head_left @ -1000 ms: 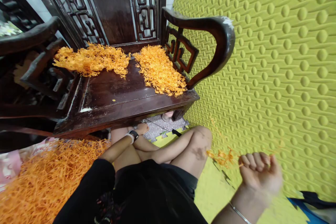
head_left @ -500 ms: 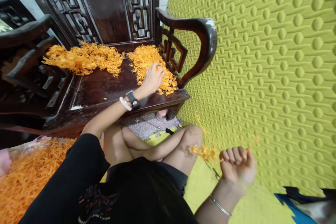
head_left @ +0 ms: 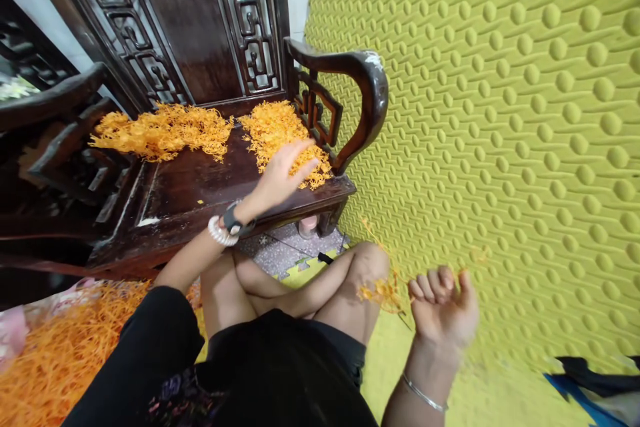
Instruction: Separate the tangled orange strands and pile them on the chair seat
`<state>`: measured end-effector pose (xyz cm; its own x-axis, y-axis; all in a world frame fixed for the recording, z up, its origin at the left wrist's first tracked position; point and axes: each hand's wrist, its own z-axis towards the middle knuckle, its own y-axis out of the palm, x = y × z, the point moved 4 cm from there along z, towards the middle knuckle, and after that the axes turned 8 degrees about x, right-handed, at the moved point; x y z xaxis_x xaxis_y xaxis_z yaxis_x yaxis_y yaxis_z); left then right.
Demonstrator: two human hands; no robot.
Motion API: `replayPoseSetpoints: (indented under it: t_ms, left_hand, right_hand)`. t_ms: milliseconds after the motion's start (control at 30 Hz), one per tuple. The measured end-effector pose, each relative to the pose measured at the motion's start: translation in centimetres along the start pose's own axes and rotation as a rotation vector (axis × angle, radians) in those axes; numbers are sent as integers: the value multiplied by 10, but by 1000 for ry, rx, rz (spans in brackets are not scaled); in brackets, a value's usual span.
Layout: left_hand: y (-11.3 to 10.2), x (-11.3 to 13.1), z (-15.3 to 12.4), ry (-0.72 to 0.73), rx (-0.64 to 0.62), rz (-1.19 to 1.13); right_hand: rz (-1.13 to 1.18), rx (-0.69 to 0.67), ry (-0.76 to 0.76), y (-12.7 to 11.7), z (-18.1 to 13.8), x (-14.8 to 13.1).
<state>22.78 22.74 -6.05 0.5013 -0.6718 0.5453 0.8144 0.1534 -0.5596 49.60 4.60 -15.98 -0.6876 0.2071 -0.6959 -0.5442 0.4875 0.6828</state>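
My left hand [head_left: 284, 172] hovers with fingers spread just over the right-hand pile of orange strands [head_left: 273, 128] on the dark wooden chair seat [head_left: 200, 185]; it holds nothing that I can see. A second orange pile [head_left: 160, 132] lies at the seat's back left. My right hand [head_left: 445, 310] is raised low at the right, fingers curled around a small bunch of orange strands [head_left: 381, 291] that sticks out to its left beside my knee [head_left: 367, 265].
The carved chair has a curved armrest [head_left: 357, 83] right of the pile. A big heap of orange strands [head_left: 55, 353] lies at the lower left. Green bumpy foam matting [head_left: 500, 113] covers the right side. A blue and black object [head_left: 595, 383] lies at the lower right corner.
My left hand came up from under the chair onto the right pile, then lifted slightly with fingers spread. My right hand stayed low with its bunch, shifting a little left.
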Motion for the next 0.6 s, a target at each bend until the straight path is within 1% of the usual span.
replayPoseSetpoints:
  t_ms: [67, 100, 133, 167, 200, 267, 367, 433, 500, 533, 600]
  left_hand:
    - [2, 41, -36, 42, -272, -227]
    - [5, 59, -55, 79, -363, -283]
    - [8, 74, -73, 122, -429, -308]
    - [13, 84, -88, 136, -462, -317]
    - [18, 89, -100, 124, -469, -318]
    - [29, 87, -118, 7, -434, -345]
    - [36, 71, -130, -244, -325, -505]
    - [33, 61, -134, -374, -275, -649]
    - [27, 54, -137, -467, -243, -743]
    - [24, 50, -138, -497, -203, -763]
    - [17, 42, -139, -535, -68, -767]
  right_hand:
    - [-26, -141, 61, 37, -6, 8]
    - [-39, -214, 95, 56, -10, 13]
    - [-58, -282, 122, 73, -15, 18]
    - [-83, -341, 137, 89, -20, 23]
    - [-107, -387, 135, 101, -23, 27]
    - [-155, -439, 78, 118, -27, 34]
    - [-239, -435, -83, 125, -20, 42]
    - [-337, -408, -170, 124, -11, 46]
    - [-458, -396, -207, 122, -4, 51]
    - [-515, -402, -210, 121, -2, 53]
    - [-608, -414, -217, 119, -2, 57]
